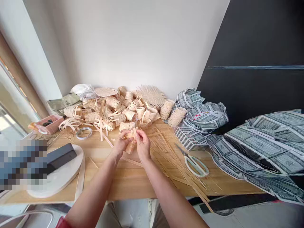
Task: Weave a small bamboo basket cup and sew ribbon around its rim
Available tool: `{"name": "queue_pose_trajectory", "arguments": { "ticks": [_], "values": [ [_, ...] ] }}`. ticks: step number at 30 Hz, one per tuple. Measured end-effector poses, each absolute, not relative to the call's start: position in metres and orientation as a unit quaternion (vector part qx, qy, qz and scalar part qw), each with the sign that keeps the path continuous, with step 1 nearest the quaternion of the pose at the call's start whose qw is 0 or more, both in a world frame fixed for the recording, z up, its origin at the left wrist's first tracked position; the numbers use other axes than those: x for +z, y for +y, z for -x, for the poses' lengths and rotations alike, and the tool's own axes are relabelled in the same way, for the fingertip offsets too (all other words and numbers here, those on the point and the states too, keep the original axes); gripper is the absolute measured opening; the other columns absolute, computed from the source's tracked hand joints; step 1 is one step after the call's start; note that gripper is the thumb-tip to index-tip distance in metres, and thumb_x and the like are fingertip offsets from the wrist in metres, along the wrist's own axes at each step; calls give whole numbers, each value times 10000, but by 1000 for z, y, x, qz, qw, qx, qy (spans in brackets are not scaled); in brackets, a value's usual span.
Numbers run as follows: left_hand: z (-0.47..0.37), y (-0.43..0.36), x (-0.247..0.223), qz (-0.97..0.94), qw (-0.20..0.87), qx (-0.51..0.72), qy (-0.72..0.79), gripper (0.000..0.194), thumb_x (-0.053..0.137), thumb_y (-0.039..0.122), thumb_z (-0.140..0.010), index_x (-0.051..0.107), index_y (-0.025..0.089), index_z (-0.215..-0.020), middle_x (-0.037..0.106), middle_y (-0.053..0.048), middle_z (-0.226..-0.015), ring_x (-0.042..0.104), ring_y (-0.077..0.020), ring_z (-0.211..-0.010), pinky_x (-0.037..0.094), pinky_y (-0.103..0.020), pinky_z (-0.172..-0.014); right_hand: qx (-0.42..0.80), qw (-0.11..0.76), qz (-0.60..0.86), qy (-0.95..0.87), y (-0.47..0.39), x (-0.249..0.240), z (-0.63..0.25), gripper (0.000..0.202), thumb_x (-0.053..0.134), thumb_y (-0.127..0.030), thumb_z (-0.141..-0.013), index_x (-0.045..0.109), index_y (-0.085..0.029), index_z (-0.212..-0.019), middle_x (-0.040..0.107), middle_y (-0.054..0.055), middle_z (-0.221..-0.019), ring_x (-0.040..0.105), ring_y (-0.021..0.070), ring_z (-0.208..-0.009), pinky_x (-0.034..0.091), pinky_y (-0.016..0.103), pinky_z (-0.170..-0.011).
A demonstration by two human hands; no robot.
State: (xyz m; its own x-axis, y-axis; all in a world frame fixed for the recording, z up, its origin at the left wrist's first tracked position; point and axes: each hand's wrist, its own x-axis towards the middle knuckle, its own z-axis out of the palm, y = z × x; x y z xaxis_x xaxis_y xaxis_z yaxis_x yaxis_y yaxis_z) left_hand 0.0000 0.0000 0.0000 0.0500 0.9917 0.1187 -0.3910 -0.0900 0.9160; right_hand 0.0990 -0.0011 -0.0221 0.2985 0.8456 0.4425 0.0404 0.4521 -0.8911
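Note:
A small woven basket (129, 147) of pale flat strips is held between my hands, low over the middle of the table. My left hand (122, 143) grips its left side, with fingers curled round the upper edge. On the other side my right hand (142, 144) pinches a short strip end (135, 131) at the basket's top. Fingers cover much of the weave. Just behind my hands lies another woven piece (127, 126), close to the fingertips.
Woven cylinders (130, 114) and loose strips pile against the wall. Scissors (193, 161) and long thin strips (175, 158) lie right. Folded-card baskets (204, 115) stand farther right. At left are a tape roll (84, 133), a pink box (51, 123) and a wide strip coil (59, 182) under a dark case (59, 158).

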Motion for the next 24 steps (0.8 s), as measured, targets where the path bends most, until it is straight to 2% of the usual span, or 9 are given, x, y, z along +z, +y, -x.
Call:
{"name": "queue_pose_trajectory", "arguments": {
  "ticks": [5, 11, 19, 24],
  "values": [
    [0, 0, -5, -438, 581, 592, 346, 389, 767, 233, -449, 564, 192, -778, 477, 34, -837, 495, -78, -618, 418, -185, -534, 288, 679, 436, -515, 2, -25, -99, 253, 509, -407, -787, 587, -173, -845, 605, 23, -822, 533, 128, -701, 448, 242, -621],
    [0, 0, -5, -446, 567, 598, 350, 342, 747, 236, -477, 560, 197, -761, 474, 46, -808, 486, -72, -611, 412, -175, -533, 273, 670, 464, -512, 3, -23, -98, 225, 483, -393, -796, 545, -180, -836, 571, -2, -745, 501, 106, -606, 419, 210, -526],
    [0, 2, -7, -477, 545, 597, 344, 298, 743, 234, -501, 586, 204, -752, 480, 35, -886, 500, -91, -695, 431, -183, -590, 238, 633, 483, -556, 11, -7, -105, 121, 498, -267, -738, 591, -194, -715, 584, -9, -689, 523, 138, -667, 448, 249, -617],
    [-1, 4, -12, -498, 516, 602, 350, 264, 729, 223, -538, 594, 203, -763, 501, 20, -879, 501, -118, -767, 429, -200, -659, 220, 627, 483, -571, 7, -9, -110, 134, 515, -253, -728, 626, -179, -722, 582, 27, -792, 536, 146, -703, 472, 270, -631]
  ]
}}
